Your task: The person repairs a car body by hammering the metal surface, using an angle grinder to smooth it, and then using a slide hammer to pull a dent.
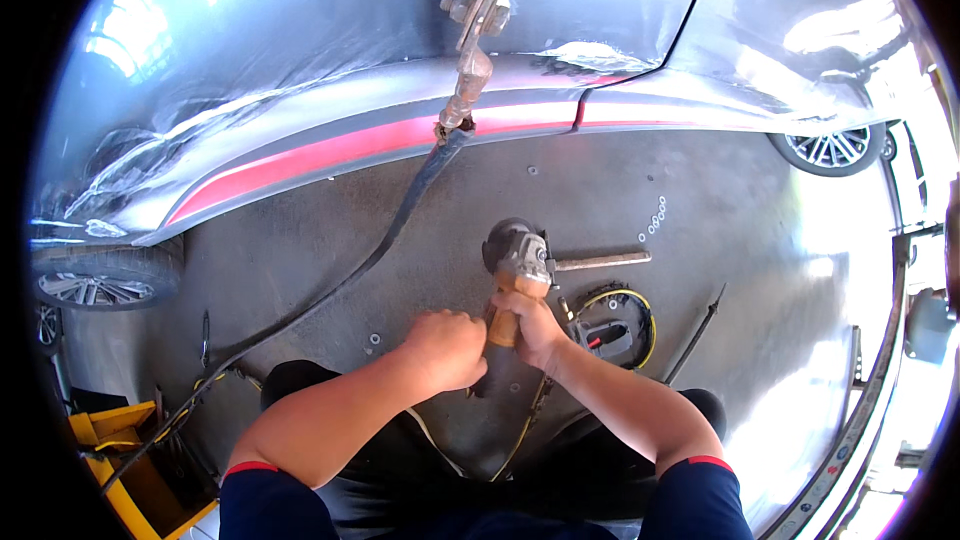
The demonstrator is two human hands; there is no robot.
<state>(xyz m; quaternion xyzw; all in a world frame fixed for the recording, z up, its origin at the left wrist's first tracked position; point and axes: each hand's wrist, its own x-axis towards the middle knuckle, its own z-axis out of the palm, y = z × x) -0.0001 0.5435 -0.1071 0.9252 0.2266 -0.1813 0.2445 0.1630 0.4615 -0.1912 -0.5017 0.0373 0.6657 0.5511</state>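
Observation:
An angle grinder [523, 270] with an orange-brown body and a dark disc [503, 243] is in front of me, disc end pointing away. My right hand [533, 328] wraps round its body from the right. Close against the grinder's left side, my left hand [447, 348] is closed in a fist; its fingertips are hidden, so what it holds cannot be made out. Beyond the grinder stands a grey car's side panel [330, 30], scraped and sanded along its lower part. A heavy copper-coloured clamp [470, 80] is fixed to it, with a thick dark cable [390, 235].
On the floor, a wooden handle [605, 261] lies right of the grinder. Nearby are a grey gun-shaped tool [610, 340] with a coiled yellow-black hose [652, 325], a thin dark rod [695, 340] and several small washers [656, 216]. A yellow cart [90, 430] stands at lower left.

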